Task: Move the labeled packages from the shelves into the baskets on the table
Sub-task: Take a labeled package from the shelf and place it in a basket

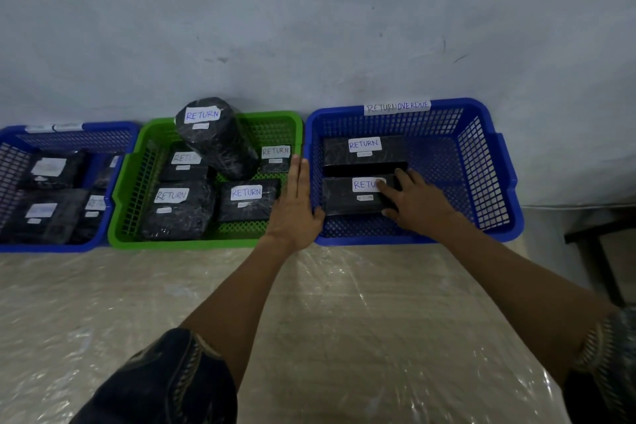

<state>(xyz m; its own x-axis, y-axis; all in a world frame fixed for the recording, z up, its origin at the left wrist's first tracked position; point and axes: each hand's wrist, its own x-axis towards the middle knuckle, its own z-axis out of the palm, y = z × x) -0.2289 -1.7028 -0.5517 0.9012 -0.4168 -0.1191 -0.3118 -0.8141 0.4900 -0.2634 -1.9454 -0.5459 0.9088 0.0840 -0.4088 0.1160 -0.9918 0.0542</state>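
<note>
Right hand point(418, 201) lay on the near "RETURN" package point(354, 196) inside the blue "RETURN OVERDUE" basket point(495, 162), grip loosely closed around its right end. Package's long axis ran left-right. Left hand point(296, 203), flat and released, braced the basket's left wall.

One head-worn wide-angle view looks forward and steeply down from above the near edge of the plastic-covered table point(344, 337), facing the grey wall point(309, 10) at 12 o'clock. It sits close: both forearms run in from 5 and 7 o'clock and fill the lower frame. Three baskets line the wall, a blue basket point(69, 248) cut off at 9 o'clock, a green basket point(179, 244) near centre, and a blue basket tagged RETURNOVERDUE point(506, 182) at 2 o'clock. Straight edges bow toward the borders.
</note>
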